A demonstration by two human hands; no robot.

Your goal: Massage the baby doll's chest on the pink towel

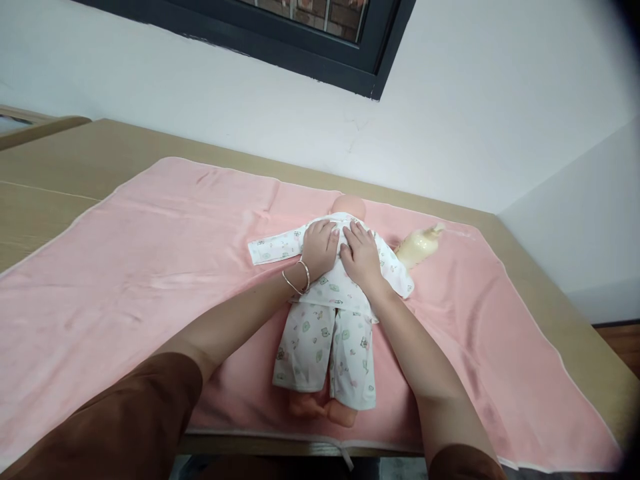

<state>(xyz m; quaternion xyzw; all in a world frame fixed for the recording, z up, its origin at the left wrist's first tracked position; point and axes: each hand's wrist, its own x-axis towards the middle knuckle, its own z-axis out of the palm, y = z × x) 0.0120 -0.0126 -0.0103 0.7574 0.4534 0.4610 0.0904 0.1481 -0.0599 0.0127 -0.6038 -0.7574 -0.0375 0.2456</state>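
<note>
A baby doll (349,205) lies on a pink blanket (190,227), its head toward the wall and its feet toward me. It wears a white printed top (333,290) and matching trousers (305,347). My left hand (320,247) rests flat on the left of the doll's upper body, fingers stretched out. Beside it, my right hand (361,253) lies on the right of the chest area, fingers slightly spread. Both hands touch the top and hold nothing. A bracelet (304,277) circles my left wrist. The doll's face is not visible.
Right of the doll, a pale yellow bottle-like object (420,247) lies on the blanket near the sleeve end. The blanket covers much of a wooden table (125,143). Behind stands a white wall (440,133) with a dark-framed window (370,60).
</note>
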